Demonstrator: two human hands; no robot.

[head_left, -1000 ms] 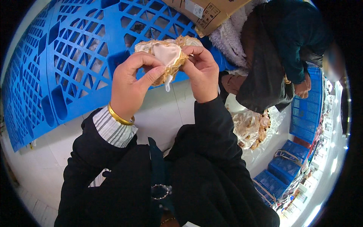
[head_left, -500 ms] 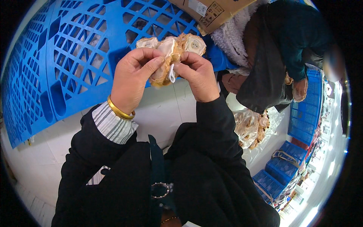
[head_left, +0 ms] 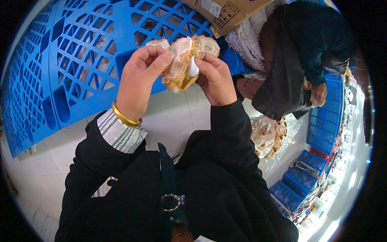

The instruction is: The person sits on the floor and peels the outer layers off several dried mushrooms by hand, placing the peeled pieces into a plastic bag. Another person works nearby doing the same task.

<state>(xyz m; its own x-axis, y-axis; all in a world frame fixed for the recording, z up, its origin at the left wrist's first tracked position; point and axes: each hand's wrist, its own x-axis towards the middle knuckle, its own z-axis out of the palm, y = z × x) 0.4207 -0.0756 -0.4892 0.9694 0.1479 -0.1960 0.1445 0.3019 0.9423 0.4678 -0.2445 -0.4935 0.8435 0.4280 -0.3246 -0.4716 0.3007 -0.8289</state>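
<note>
Between my two hands is a soft sewn piece (head_left: 177, 66), with pale cloth on one side and golden-tan plush along its edge; it looks like an unstuffed toy part. My left hand (head_left: 139, 82) pinches its left side between thumb and fingers. My right hand (head_left: 217, 82) grips the right edge, beside a small white pointed flap (head_left: 194, 67) that sticks out of the plush. Some fingertips are hidden behind the cloth. Just beyond, a similar piece with a pale round face (head_left: 209, 46) lies on the blue plastic pallet (head_left: 86, 108), partly covered by my right hand.
A cardboard box (head_left: 231, 14) and white fluffy cloth (head_left: 246, 48) are at the far side. On the right another person (head_left: 318, 36) bends over, handling a tan piece by a blue crate (head_left: 324, 117). Nearer are a clear bag of tan pieces (head_left: 264, 137) and blue baskets (head_left: 302, 175).
The sewn piece has been turned and spread, showing more pale cloth. The white flap now points up instead of hanging down. My right hand has shifted slightly right.
</note>
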